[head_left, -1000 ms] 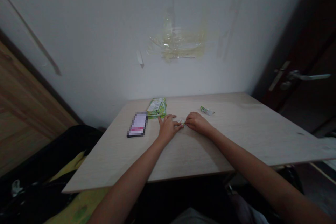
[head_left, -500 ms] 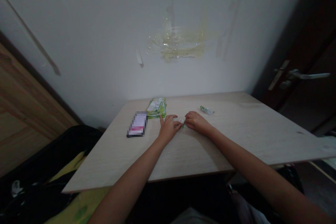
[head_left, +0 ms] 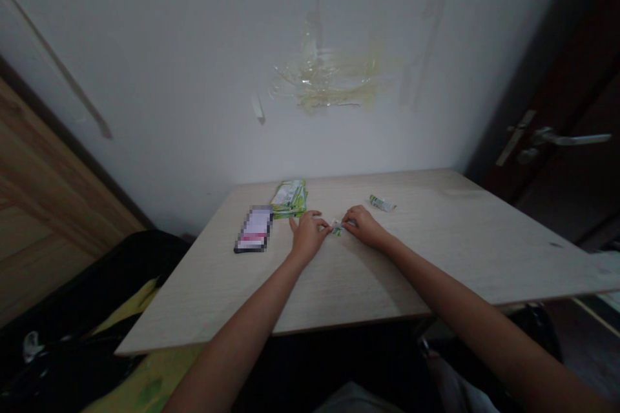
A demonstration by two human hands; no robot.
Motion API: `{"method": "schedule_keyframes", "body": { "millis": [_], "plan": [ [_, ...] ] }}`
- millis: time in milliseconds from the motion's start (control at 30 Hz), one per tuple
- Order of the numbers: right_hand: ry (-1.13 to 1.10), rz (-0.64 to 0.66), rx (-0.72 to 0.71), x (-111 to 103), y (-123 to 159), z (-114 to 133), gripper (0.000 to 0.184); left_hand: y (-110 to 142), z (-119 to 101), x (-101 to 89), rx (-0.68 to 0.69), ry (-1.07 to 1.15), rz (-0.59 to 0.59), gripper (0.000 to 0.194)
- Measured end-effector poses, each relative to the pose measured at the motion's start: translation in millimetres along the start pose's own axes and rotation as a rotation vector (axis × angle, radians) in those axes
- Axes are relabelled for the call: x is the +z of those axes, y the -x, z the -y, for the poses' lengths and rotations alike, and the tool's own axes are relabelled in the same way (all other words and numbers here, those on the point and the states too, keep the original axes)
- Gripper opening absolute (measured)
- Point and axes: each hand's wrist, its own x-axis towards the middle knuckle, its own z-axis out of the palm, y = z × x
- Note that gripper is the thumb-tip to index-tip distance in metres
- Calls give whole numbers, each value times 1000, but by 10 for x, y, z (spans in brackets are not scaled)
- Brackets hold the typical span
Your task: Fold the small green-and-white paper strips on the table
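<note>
Between my two hands, low over the table, is a small green-and-white packet, seemingly folded or crumpled. My left hand pinches its left side between thumb and fingertips. The right side is pinched by my right hand. Beyond my left hand lies a stack of flat green-and-white packets. A rolled or folded packet of similar colours rests on the table past my right hand.
A phone, its screen blurred out, lies on the pale wooden table left of my left hand. Behind the table rises a white wall with old tape on it. A dark door with a metal handle stands at the right.
My hands have drawn slightly apart, so more of the small packet shows between them. The stack, phone and other packet have stayed in place.
</note>
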Motion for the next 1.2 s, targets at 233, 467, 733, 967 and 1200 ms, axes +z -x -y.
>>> {"method": "schedule_keyframes", "body": {
  "millis": [233,467,733,967,1200],
  "plan": [
    [87,21,134,118,-16,-54,21,-17,-3,44,-81,1,-31,12],
    [137,51,168,143,-29,-29,23,-19,-29,70,-156,-16,-12,16],
    [185,38,226,187,-66,9,25,-10,-45,117,-110,-73,-43,22],
    [177,-32,224,241,-63,2,27,-39,-74,123,-145,-86,-20,24],
    [156,-29,259,231,-83,-16,27,-41,-74,118,-128,-48,-46,18]
  ]
}}
